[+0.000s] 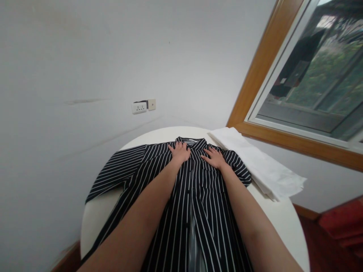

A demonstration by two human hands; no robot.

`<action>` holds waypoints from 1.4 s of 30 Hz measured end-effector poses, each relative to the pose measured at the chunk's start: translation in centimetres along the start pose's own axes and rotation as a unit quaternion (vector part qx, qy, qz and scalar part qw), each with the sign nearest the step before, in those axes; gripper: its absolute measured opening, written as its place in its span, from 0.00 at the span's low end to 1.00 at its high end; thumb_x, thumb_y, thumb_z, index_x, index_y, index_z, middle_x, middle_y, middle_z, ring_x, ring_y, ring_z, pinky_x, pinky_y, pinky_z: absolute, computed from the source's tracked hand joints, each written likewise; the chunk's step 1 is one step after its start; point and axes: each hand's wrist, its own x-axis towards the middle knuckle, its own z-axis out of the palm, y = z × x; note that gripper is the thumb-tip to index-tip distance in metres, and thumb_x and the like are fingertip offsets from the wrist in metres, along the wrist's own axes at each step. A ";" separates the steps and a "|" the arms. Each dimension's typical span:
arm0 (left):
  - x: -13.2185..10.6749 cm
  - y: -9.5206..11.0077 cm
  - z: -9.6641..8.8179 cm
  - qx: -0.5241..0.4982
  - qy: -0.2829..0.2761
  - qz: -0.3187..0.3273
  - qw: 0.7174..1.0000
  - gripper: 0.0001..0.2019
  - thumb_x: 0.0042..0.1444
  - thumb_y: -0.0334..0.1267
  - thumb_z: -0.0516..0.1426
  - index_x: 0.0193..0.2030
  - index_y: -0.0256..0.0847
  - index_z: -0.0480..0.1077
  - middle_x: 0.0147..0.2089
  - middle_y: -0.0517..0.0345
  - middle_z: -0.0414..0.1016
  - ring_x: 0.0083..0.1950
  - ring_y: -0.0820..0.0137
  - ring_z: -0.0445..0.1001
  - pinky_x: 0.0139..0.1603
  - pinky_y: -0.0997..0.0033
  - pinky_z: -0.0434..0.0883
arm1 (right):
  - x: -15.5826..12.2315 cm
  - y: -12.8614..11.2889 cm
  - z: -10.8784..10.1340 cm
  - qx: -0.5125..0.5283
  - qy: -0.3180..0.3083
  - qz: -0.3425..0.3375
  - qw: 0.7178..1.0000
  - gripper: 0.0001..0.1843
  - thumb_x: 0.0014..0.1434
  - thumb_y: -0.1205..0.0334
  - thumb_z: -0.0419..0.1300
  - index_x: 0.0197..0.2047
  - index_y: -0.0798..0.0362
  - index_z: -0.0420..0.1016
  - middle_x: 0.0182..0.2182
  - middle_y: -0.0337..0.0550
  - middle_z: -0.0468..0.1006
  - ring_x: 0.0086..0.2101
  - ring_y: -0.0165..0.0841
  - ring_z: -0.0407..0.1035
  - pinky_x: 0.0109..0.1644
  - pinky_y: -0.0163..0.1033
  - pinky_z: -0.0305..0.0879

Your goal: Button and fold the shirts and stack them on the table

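A black shirt with thin white stripes [198, 211] lies spread face up on a round white table [102, 211], collar at the far side. My left hand [179, 151] rests flat on the shirt just left of the collar, fingers spread. My right hand [214, 156] lies flat on the chest just right of the collar, fingers apart as well. Neither hand holds anything. One short sleeve stretches out to the left; the other is bunched at the right beside my right hand.
A folded white cloth [261, 166] lies on the table's right side, overhanging the edge. A grey wall with a socket [139, 107] is close behind the table. A wood-framed window [297, 139] is at the right, a red floor below it.
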 end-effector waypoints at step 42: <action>-5.4 -1.3 -1.3 -0.112 0.053 0.185 0.975 0.01 0.56 0.30 0.58 0.33 0.36 0.69 0.37 0.53 0.68 0.43 0.65 0.68 0.50 0.63 0.67 | -2.8 -7.6 -0.1 0.176 0.143 -0.032 0.973 0.08 0.54 0.68 0.57 0.31 0.57 0.79 0.30 0.46 0.78 0.33 0.32 0.72 0.42 0.34 0.64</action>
